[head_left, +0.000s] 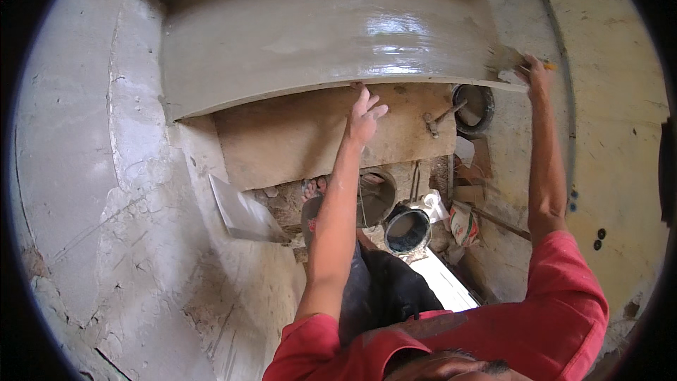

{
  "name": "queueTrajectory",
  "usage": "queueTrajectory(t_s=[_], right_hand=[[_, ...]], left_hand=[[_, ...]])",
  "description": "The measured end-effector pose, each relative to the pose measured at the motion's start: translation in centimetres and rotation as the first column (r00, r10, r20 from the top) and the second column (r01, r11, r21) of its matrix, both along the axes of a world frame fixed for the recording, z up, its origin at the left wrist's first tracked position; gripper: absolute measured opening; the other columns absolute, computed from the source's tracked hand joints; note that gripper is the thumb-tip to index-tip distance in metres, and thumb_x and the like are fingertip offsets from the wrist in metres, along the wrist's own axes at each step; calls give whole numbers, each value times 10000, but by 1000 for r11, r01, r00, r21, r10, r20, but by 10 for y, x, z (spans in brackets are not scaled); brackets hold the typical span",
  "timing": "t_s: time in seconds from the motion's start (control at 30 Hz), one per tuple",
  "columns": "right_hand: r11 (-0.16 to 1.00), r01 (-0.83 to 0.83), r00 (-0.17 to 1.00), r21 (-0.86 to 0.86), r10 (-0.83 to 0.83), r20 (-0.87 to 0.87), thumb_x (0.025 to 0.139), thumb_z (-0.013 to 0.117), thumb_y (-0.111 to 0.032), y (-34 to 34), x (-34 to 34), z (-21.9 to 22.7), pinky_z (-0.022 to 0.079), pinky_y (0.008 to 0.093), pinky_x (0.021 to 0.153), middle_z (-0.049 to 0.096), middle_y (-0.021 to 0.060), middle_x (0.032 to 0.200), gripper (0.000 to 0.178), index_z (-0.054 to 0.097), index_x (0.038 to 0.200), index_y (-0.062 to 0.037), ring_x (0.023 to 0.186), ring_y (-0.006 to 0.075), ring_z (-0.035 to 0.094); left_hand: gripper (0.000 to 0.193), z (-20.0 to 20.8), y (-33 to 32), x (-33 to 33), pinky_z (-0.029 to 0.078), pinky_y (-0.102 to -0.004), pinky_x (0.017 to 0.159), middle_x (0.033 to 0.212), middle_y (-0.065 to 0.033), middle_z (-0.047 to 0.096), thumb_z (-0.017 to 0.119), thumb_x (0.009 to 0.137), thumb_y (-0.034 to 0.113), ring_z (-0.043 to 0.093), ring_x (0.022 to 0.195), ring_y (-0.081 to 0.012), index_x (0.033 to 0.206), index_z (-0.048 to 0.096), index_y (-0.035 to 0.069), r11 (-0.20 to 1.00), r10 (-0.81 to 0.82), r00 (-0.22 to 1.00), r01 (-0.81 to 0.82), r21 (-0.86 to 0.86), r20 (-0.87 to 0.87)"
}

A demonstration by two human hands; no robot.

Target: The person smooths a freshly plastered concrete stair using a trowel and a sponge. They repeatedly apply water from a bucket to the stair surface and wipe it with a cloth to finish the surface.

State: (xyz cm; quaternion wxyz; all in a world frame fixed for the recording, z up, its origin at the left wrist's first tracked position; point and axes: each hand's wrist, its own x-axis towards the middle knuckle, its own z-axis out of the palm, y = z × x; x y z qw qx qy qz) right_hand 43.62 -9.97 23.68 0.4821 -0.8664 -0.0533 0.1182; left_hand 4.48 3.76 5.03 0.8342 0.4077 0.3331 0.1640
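Your right grip (537, 76) clasps what looks like a brush (505, 58) at the plastered slab (317, 35), probably near the bristles for control. The brush's long axis runs crosswise: blurred bristles left of that grip, orange handle end poking out right. Your left grip (363, 114), empty, fingers spread, meets the slab's front edge, perhaps for balance.

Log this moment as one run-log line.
Slab: grey, shiny patch | Left hand: open, at front edge | Right hand: gripping tool, probably a brush, near right end | Below: buckets
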Motion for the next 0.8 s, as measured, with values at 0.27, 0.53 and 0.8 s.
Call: queueTrajectory(t_s=[0.27,0.53,0.8], right_hand=[[815,-430,872,389,487,-55,964,760,-278,35,-44,-37,646,414,839,759,169,1162,425,698,1273,7,994,299,779],[979,169,980,110,-179,92,1015,640,-183,-40,46,-8,660,396,910,734,188,1215,341,704,1235,70,1067,292,747],[878,2,998,479,31,-60,956,758,-201,-174,-72,-18,659,399,734,759,157,1136,307,730,1168,19,1003,266,767]], left_hand=[[950,-7,-4,6,351,-416,1250,1721,-324,221,650,990,116,360,1571,-358,1649,10,-128,996,52,998,-54,76,38],[901,-11,-1,0,420,-405,1199,1729,-295,207,633,1000,89,400,1541,-371,1671,59,-86,999,24,1000,-25,22,11],[706,-15,0,9,511,-435,1054,1358,-173,665,407,1151,518,647,1233,-274,1484,452,-103,993,117,984,-118,0,-133]])
